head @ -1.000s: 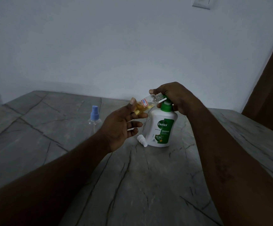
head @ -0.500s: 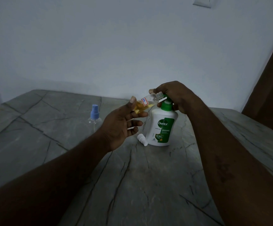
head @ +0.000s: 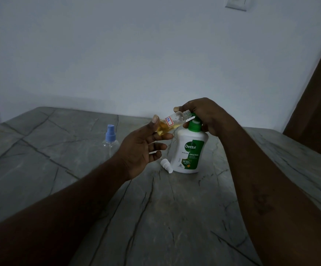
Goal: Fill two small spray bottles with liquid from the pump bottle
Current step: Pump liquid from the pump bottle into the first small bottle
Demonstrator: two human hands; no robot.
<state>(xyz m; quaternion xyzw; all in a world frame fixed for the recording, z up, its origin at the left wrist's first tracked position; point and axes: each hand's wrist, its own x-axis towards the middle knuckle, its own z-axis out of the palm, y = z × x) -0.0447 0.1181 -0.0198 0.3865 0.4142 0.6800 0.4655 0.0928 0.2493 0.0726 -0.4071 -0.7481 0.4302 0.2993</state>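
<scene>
While pinched in left hand (head: pixel 142 148), spray bottle (head: pixel 172 122) aslant, neck toward right hand (head: pixel 206 114) clasping pump bottle (head: pixel 189 150).

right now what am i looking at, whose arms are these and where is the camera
No machine here: a person wears one camera on the head, looking down at their own arms. The left hand pinches a small uncapped bottle, part full of amber liquid, tilted with its mouth at the spout of the pump bottle. The right hand grips the pump top. On the grey table, a blue-capped spray bottle stands and a white cap lies beside the pump bottle.
</scene>
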